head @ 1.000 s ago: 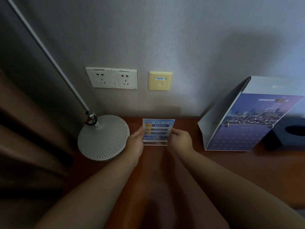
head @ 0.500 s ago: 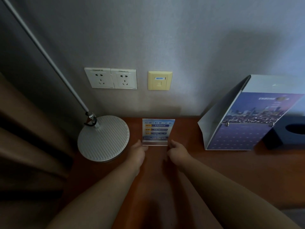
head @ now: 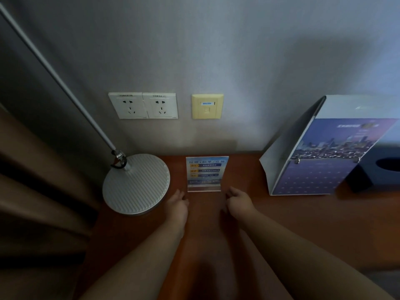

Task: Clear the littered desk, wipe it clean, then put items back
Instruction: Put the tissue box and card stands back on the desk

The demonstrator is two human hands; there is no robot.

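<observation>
1. Stand first: a small clear acrylic sign stand holding a blue printed card [head: 206, 173] sits upright on the reddish-brown wooden desk [head: 303, 224], close to the back wall.
2. The left hand [head: 176, 205] and the right hand [head: 239, 201] hover just beside its foot, one at each side and apart from it. The fingers of both are loose and slightly spread, gripping nothing.
3. To its left lies a round silver ribbed lamp base [head: 136, 184]. To its right stands a white folded display folder with a purple city print [head: 320, 156], and beyond that a dark tissue box [head: 383, 167].
4. From where I stand, this looks like the putting-back step, with the sign set in its place.
5. The next move, I judge, calls for drawing both hands away without nudging the light stand, then fetching whatever item remains, if any.
</observation>
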